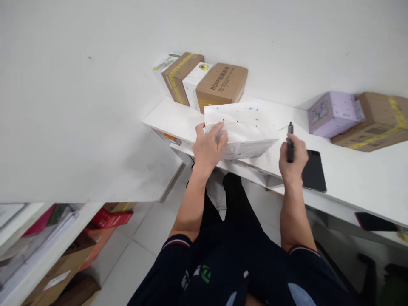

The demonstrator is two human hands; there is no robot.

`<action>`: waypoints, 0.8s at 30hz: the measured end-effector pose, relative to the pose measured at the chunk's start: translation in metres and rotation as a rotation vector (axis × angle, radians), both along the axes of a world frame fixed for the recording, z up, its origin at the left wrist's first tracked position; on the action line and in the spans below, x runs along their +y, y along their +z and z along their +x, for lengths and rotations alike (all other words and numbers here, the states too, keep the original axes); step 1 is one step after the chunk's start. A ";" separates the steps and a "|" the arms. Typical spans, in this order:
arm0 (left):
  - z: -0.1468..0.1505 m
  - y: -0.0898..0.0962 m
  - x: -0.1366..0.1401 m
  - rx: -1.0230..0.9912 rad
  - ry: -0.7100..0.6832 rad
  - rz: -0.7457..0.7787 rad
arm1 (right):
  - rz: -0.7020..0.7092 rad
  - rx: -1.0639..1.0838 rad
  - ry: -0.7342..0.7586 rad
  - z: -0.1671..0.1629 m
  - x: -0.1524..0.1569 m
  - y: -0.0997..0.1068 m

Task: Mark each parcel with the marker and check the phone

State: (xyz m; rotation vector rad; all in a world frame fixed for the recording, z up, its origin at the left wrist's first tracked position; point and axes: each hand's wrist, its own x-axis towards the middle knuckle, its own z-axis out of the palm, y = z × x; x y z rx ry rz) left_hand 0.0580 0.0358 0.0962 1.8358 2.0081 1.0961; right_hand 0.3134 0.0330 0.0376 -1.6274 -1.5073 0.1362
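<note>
White shelf [178, 119], white box [245, 127] at its edge.
Left hand [208, 146] grips the light, stiff box's corner; right hand [293, 163] clasps a black marker [290, 142].

1. The brown carton [222, 86] on the white shelf [172, 117] carries dark print starting "BOPP", followed by characters too small to make out.
2. The white box [242, 127] under the left hand [208, 146] shows lines of print, too blurred to read.
</note>
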 end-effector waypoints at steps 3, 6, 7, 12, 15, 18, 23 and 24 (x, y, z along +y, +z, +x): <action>0.003 0.002 0.005 0.039 0.009 -0.010 | -0.252 -0.455 0.085 0.022 0.003 -0.022; 0.004 0.003 0.008 0.073 0.005 -0.018 | -0.420 -0.698 0.104 0.024 0.004 -0.031; 0.004 0.003 0.009 0.081 0.003 -0.015 | -0.444 -0.735 0.096 0.022 0.004 -0.032; 0.002 -0.001 0.012 0.078 0.001 -0.009 | -0.461 -0.755 0.101 0.021 0.000 -0.035; 0.004 -0.002 0.012 0.057 0.004 0.003 | -0.379 -0.664 -0.001 0.027 -0.007 -0.034; 0.006 0.001 0.011 0.000 0.004 0.029 | -0.368 -0.533 -0.279 0.037 -0.023 -0.029; -0.003 0.002 0.007 -0.124 -0.058 0.097 | -0.648 -0.330 -0.515 0.062 -0.050 -0.023; -0.007 -0.001 0.006 -0.146 -0.066 0.113 | -0.692 -0.301 -0.508 0.067 -0.053 -0.023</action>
